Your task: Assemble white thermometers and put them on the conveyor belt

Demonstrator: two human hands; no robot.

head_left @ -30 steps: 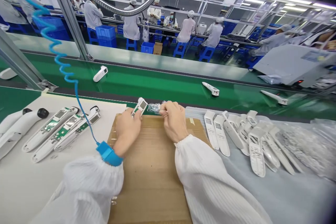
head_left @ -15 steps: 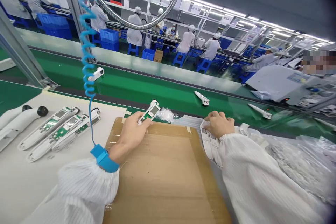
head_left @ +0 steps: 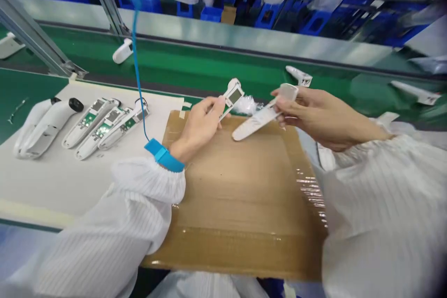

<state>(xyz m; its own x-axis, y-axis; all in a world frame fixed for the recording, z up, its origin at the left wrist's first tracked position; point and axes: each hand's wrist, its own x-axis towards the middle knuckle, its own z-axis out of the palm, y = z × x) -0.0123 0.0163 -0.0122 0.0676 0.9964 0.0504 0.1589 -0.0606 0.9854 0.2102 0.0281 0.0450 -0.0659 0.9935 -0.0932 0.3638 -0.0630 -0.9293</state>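
Observation:
My left hand (head_left: 200, 123) is closed around a white handheld device half (head_left: 233, 95) with a small grey display, held over the far edge of a cardboard box (head_left: 240, 186). A blue wrist strap (head_left: 164, 154) with a coiled cord circles my left wrist. Between the fingers and thumb of my right hand (head_left: 307, 111) is a long white plastic cover (head_left: 260, 118), tilted and pointing toward the box. The two parts are apart. Behind them lies a clump of clear plastic film (head_left: 246, 104).
Several opened devices with green circuit boards (head_left: 110, 121) and two closed white devices (head_left: 52, 125) lie on the white mat (head_left: 45, 186) at left. A green conveyor belt (head_left: 209, 63) carries more white devices. A metal post (head_left: 35, 28) stands at far left.
My right hand has lifted a white cover from the pieces at the right and brought it left over the box. My left hand still holds its device half. The view has tipped downward.

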